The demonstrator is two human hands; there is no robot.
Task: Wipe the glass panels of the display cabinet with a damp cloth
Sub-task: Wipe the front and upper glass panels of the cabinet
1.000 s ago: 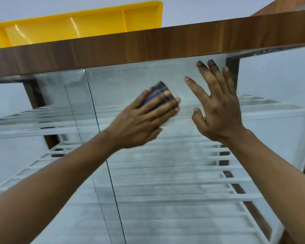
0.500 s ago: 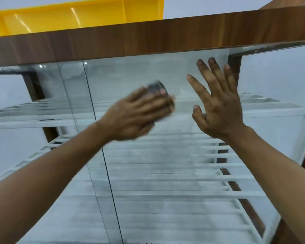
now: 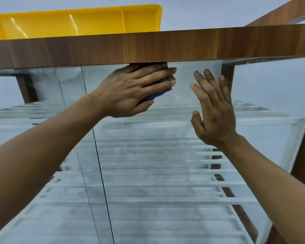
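Under the wooden top (image 3: 148, 48), left fingers (image 3: 153, 74) grasp cloth (image 3: 156, 95); right fingers (image 3: 209, 81) lie released on glass (image 3: 148, 147).

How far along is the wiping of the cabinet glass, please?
No stretch looks clearly finished. The left hand holds the blue cloth against the glass panel just under the wooden top; the right hand rests flat beside it. Below, the glass looks hazy and streaked, so most seems left.
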